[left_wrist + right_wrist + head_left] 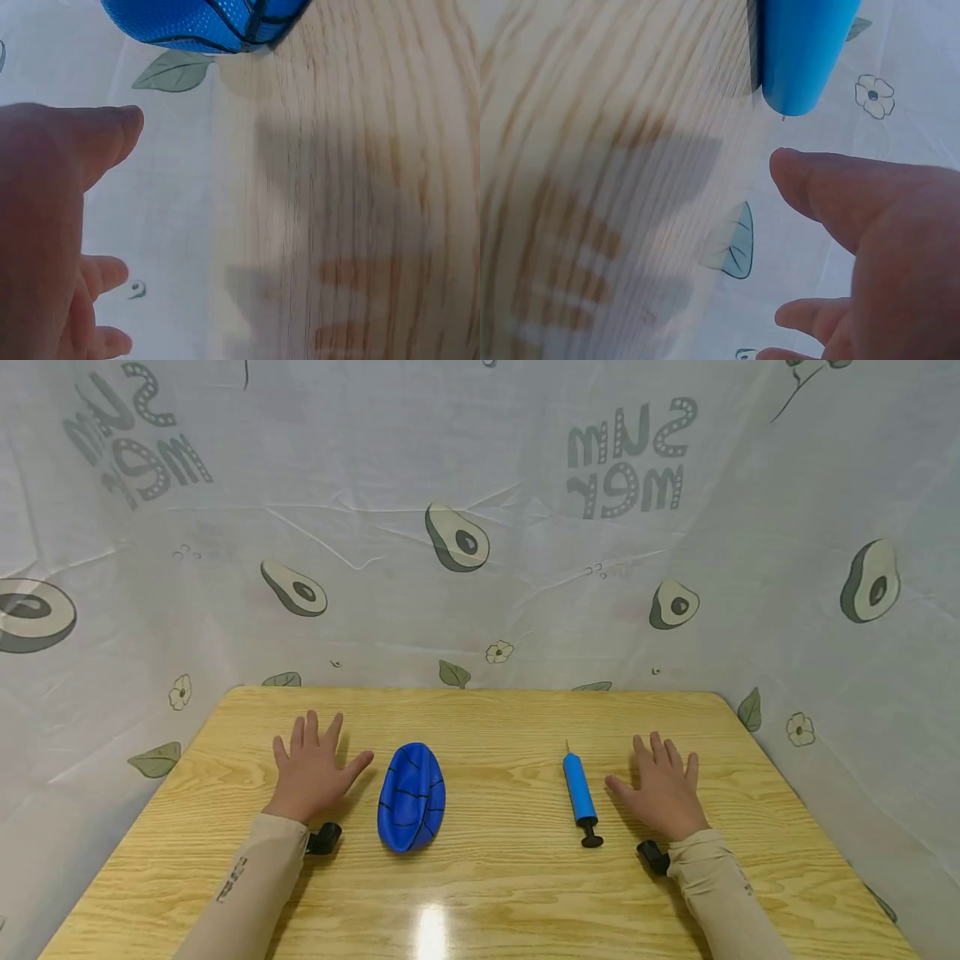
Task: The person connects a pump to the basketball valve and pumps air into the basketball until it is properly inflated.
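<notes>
A deflated blue ball [411, 797] with black lines lies folded in on itself, left of the table's middle. To its left my left hand [311, 772] is held with fingers spread, the thumb pointing toward the ball without touching it. A blue hand pump [580, 789] with a black handle and a thin needle lies on the right, needle toward the far edge. Just right of the pump, my right hand [662, 789] has its fingers spread and holds nothing. Part of the ball [217, 19] shows in the left wrist view, and the pump's barrel [806, 52] in the right wrist view.
Both things lie on a wooden table [495, 893] with light grain. Behind it and along both sides hangs a pale curtain [375, 610] printed with avocados, leaves and lettering. A small black device [324, 839] is worn at the left wrist, another [654, 857] at the right.
</notes>
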Tool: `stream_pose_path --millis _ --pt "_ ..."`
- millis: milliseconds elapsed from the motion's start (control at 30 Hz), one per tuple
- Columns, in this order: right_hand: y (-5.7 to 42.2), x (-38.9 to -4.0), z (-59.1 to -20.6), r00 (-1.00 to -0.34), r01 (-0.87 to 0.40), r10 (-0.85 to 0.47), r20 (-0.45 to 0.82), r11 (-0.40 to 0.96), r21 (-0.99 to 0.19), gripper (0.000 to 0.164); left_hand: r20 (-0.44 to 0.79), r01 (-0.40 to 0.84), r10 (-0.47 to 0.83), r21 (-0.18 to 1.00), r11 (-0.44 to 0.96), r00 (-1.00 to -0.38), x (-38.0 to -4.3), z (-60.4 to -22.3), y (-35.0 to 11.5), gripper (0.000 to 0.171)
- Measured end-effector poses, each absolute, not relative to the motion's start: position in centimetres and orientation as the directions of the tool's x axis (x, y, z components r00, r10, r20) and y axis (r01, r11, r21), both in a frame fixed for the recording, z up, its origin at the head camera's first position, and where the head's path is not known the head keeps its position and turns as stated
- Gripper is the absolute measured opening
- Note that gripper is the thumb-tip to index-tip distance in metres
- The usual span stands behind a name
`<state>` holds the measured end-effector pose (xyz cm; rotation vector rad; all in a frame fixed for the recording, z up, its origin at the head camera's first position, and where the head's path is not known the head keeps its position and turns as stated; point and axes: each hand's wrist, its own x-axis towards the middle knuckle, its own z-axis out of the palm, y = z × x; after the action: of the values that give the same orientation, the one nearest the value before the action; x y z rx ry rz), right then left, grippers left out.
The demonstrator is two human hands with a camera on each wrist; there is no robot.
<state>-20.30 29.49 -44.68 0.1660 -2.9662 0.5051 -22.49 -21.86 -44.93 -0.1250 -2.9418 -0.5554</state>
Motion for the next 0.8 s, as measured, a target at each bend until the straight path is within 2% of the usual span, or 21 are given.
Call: stream_pose_path --millis 200,567,800 --pt "29.5 -20.3 -44.6 -0.988 -0.130 -0.091 0.127 0.929 -0.346 0.086 0.132 0.120 0.073 0.394 0.911 -0.989 -22.4 -44.8 -21.6 0.092" --pt "28.4 -19.9 -44.0 -0.979 -0.195 -0.162 0.124 0.920 -0.340 0.068 0.145 0.173 0.120 0.447 0.878 -0.982 -22.3 -44.6 -21.4 0.083" --pt "27.9 -19.9 -43.4 -0.978 -0.205 -0.195 0.069 0.870 -0.449 0.060 0.096 0.168 0.138 0.523 0.836 -0.986 -22.2 -43.6 -20.7 0.077"
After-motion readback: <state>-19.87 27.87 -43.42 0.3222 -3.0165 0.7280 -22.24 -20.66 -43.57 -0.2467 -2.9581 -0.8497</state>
